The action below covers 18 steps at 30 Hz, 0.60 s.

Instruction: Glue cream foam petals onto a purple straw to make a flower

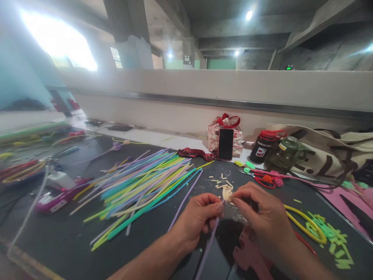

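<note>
My left hand [202,214] pinches a thin purple stem [210,243] just below a small cream flower-like head [227,193]. The stem runs down past my wrist to the bottom edge of the view. Closed fingertips of my right hand [259,208] grip the right side of the cream head. Both hands meet above the dark table, and the fingers partly cover the join between head and stem. Short cream cut pieces [222,182] lie scattered just beyond the head. Beneath my right forearm is a flat pink object [247,251], partly hidden.
Left of my hands lies a spread of long coloured sticks [145,186]. Red-handled scissors [264,181], finished-looking flowers [274,177] and green cut pieces [332,233] are to the right. A phone [225,144], black bottle [264,146] and tote bag [329,151] stand behind.
</note>
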Each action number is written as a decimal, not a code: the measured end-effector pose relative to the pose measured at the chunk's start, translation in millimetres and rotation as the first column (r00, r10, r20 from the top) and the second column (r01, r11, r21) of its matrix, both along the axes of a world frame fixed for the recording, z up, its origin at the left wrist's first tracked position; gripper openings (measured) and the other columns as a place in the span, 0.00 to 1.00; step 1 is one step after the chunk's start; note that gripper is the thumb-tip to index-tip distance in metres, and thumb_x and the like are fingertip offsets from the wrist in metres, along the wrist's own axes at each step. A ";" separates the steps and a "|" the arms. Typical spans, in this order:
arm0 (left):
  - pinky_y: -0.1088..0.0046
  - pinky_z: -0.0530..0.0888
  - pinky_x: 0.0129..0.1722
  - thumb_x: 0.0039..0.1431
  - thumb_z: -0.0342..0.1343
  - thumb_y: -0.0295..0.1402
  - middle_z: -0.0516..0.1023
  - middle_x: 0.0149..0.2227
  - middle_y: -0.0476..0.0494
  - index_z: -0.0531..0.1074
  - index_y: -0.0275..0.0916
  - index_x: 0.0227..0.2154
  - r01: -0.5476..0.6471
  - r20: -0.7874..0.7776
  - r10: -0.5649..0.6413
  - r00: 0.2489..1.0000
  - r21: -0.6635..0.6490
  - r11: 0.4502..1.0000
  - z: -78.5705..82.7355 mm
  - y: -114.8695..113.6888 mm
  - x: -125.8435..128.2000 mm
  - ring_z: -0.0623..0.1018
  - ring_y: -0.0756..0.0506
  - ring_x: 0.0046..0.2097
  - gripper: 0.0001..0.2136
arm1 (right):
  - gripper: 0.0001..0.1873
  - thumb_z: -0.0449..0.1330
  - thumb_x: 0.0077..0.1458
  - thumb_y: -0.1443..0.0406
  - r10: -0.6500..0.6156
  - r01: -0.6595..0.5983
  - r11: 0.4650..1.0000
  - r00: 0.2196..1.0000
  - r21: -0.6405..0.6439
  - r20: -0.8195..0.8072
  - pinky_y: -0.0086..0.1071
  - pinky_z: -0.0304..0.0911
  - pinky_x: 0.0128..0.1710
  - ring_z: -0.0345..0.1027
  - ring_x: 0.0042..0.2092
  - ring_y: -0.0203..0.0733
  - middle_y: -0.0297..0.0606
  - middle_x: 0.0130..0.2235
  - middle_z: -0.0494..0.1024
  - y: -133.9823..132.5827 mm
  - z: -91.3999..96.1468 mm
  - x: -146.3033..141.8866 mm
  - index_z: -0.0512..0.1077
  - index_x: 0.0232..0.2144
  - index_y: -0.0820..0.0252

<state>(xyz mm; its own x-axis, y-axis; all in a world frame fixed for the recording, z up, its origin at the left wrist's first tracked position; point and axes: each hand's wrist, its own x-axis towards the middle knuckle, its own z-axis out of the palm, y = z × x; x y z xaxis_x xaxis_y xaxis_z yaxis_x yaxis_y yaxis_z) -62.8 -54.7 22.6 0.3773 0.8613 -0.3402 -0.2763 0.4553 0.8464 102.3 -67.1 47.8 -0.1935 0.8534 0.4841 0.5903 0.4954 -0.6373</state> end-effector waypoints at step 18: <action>0.84 0.49 0.13 0.39 0.63 0.36 0.71 0.19 0.52 0.67 0.36 0.23 -0.014 0.027 0.014 1.000 -0.003 1.000 -2.8 -1.2 2.0 0.62 0.59 0.14 0.13 | 0.08 0.56 0.53 0.65 -0.079 0.079 0.995 0.997 -0.065 0.016 0.28 0.55 0.28 0.63 0.27 0.34 0.30 0.25 0.69 1.1 -3.0 -2.6 0.69 0.23 0.57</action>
